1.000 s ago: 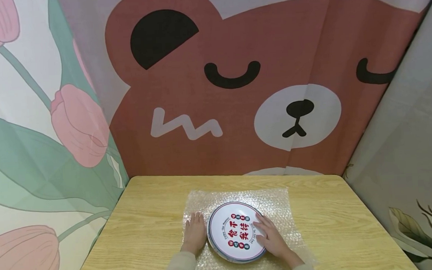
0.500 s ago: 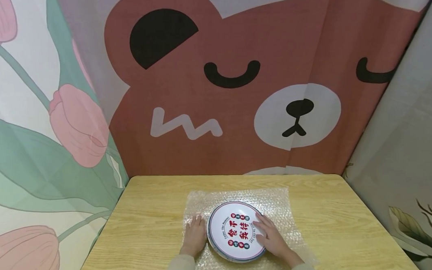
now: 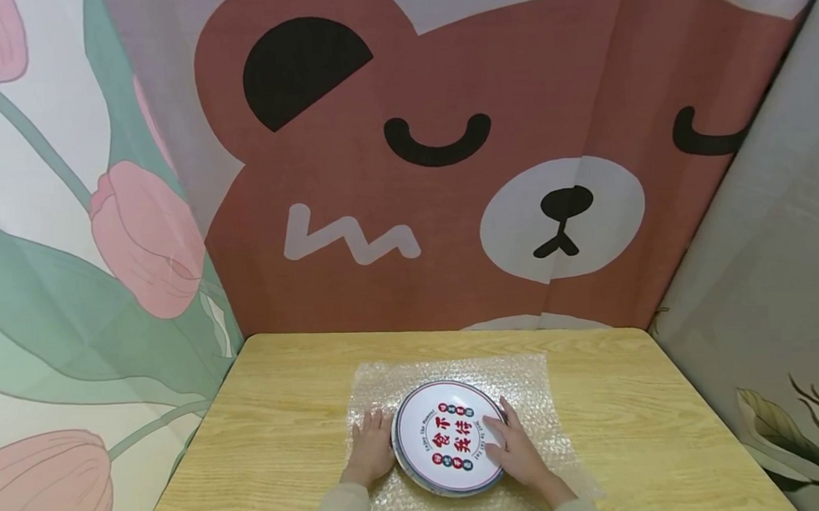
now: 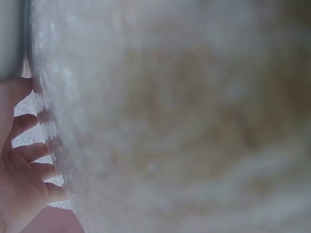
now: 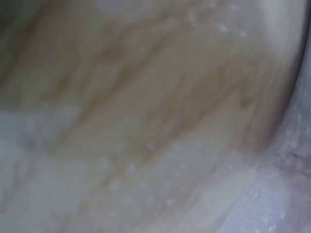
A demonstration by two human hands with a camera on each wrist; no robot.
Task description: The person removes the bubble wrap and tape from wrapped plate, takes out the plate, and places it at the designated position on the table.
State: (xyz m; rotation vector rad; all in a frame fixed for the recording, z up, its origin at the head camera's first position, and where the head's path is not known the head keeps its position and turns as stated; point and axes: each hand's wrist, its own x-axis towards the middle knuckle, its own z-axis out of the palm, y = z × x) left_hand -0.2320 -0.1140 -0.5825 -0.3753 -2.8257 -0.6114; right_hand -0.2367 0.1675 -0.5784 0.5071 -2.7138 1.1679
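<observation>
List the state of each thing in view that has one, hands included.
Round dish: printed face up, not wrapped.
Bubble wrap: spread open beneath the dish.
Left hand: fingers extended, resting on the wrap beside the dish.
Right hand: fingers extended, touching the dish's right side.

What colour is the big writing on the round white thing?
The big writing on the round white thing is red; the head view shows it best.
</observation>
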